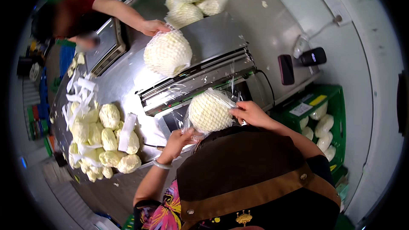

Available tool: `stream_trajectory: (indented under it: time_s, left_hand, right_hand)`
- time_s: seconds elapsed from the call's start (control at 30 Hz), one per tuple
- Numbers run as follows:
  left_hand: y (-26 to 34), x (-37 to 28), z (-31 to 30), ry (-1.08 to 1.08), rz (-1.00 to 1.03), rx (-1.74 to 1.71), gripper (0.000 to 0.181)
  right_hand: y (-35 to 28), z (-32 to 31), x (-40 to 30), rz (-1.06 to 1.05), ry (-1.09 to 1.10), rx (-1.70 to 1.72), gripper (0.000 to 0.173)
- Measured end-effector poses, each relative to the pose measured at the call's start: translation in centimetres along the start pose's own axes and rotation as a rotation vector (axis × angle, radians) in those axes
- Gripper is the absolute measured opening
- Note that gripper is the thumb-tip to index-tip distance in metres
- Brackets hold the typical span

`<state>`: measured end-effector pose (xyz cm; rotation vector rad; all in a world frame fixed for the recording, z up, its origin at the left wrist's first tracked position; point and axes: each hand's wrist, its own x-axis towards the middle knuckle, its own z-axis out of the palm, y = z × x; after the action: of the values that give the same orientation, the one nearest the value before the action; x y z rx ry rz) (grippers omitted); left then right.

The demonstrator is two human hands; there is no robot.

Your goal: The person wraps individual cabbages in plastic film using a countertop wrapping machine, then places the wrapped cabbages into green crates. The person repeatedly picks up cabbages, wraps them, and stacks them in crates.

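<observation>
A round, pale vegetable in a white foam net (211,111), likely a cabbage, is in front of my body with clear plastic film (227,99) around it. My right hand (250,112) pinches the film at its right side. At its lower left, my left hand (179,141) grips the film near the net. Just beyond is a film-wrapping machine (195,81) with long metal rollers. Across the machine, a co-worker's hand (155,27) holds another netted vegetable (168,52) by the top of its net. The undersides of both vegetables are hidden.
Several netted vegetables (195,1) are stacked at the back of the steel table (271,19). Pale cabbages (109,139) and white strips (84,86) are heaped at left. A phone (286,69) lies at right, above a green crate (339,115) of wrapped produce. A scale (107,46) stands by the co-worker.
</observation>
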<state>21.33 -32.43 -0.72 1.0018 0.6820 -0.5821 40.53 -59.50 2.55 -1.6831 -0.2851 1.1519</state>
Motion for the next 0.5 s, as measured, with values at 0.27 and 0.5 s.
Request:
stream_trajectory:
  time_s: [0.27,0.5]
  left_hand:
    - [-3.2,4.5,-1.9,0.708,0.479,0.261,0.038]
    - [-2.4,11.0,-0.5,0.926,0.879,1.447,0.009]
  right_hand:
    - [5.4,-0.1,0.7,-0.114,0.766,-0.412,0.046]
    - [11.8,2.8,7.6,-0.411,0.909,-1.131,0.015]
